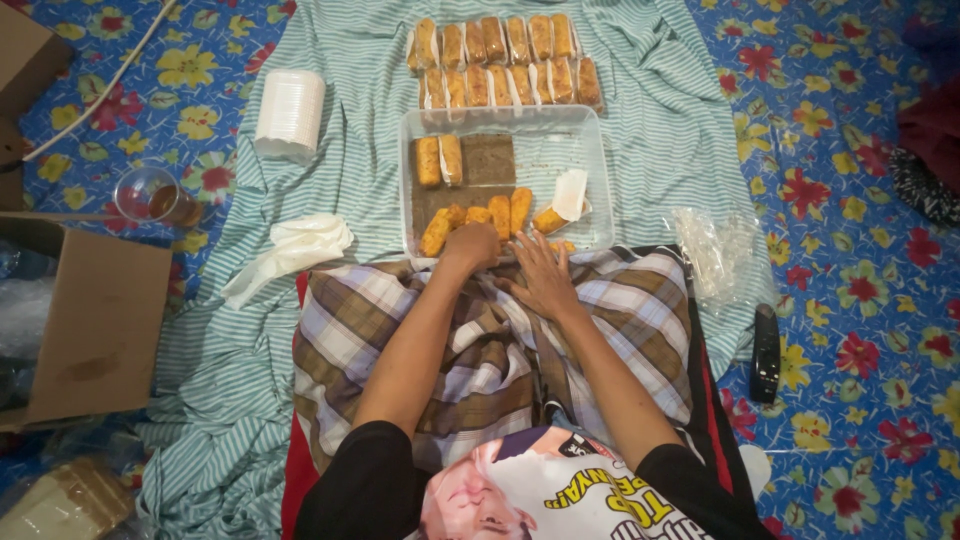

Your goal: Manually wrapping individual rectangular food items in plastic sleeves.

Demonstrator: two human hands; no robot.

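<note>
Nearest, left hand (470,246) curled over the fried rolls (478,222) at the clear tray's (597,170) near edge; actual grip impossible to tell. At its 3 o'clock, right hand (540,276) spread flat, holding nothing. Rolls just at 12 o'clock of left knuckles, long axes running roughly 12 to 6. Farther off, wrapped rolls (505,62) in two rows.

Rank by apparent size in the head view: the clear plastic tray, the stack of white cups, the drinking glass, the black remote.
1. clear plastic tray, plainly largest.
2. stack of white cups.
3. drinking glass and black remote: these look too alike to rank.
</note>
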